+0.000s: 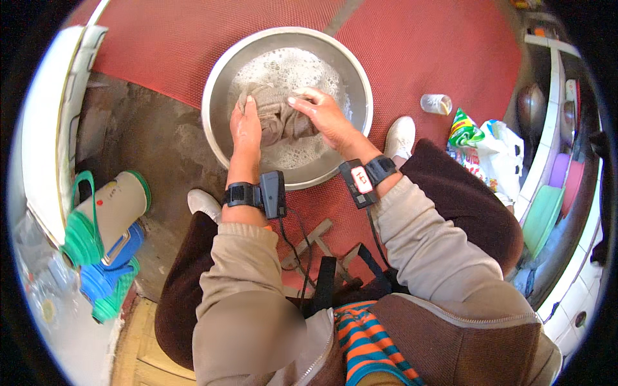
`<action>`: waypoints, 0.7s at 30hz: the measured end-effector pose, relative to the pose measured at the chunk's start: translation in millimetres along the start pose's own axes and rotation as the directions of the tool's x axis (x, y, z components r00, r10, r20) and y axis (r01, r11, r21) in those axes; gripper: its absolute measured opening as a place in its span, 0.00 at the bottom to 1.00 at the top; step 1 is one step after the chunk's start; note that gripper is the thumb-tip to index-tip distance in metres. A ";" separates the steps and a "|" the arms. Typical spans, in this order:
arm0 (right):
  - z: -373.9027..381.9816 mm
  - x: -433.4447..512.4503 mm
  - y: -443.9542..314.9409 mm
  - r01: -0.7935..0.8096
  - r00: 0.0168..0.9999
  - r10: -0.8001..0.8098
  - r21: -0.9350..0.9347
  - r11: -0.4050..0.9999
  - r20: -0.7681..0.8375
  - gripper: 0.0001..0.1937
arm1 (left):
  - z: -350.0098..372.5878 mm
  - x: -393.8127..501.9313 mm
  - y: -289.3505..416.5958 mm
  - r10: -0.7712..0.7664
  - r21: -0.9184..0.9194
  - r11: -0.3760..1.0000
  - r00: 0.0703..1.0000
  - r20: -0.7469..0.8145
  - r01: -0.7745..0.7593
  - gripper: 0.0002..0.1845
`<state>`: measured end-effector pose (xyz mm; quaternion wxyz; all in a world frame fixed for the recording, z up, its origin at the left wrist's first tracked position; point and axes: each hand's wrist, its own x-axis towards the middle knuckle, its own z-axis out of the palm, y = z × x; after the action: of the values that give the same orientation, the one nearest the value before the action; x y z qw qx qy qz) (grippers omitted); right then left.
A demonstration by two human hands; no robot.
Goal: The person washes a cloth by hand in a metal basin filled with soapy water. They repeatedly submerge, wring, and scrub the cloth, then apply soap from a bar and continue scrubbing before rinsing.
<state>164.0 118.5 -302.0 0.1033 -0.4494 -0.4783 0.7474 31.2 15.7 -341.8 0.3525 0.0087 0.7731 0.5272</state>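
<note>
A wet, grey-brown knitted garment (277,113) is bunched up between my hands, over a round metal basin (215,123). My left hand (246,126) grips its left side, thumb on top. On the right, my right hand (324,115) pinches the fabric between thumb and fingers. White suds (289,65) float on the water around the cloth. The garment's underside is hidden, so I cannot tell how much of it is in the water. Each wrist carries a strapped black device, with cables running back towards my body.
The basin stands on a red mat (434,43) between my shoes. To the right are a clear cup (436,103), a green packet (466,128) and a white plastic bag (499,154). Thermos flasks (116,198) stand at the left. A tiled ledge (543,130) edges the right.
</note>
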 end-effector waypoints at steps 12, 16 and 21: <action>49.1 -91.2 -143.5 0.039 0.984 -0.091 0.316 0.948 0.151 0.10 | -14.7 -115.6 5.1 -0.320 -0.535 0.778 0.941 0.114 0.329 0.16; 66.7 -135.0 -188.3 0.053 0.977 -0.116 0.326 0.944 0.180 0.12 | 5.5 -145.6 -0.4 -0.131 -0.512 0.712 0.808 0.574 0.480 0.19; 82.8 -184.1 -228.6 0.164 0.982 -0.187 0.341 0.925 0.034 0.13 | 42.8 -158.2 36.3 -0.069 -0.658 0.629 0.873 0.483 0.414 0.21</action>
<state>143.1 78.5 -0.4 0.2293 -0.3553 -0.3848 0.8204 160.8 5.5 -235.6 0.5489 -0.1314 0.3896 0.7278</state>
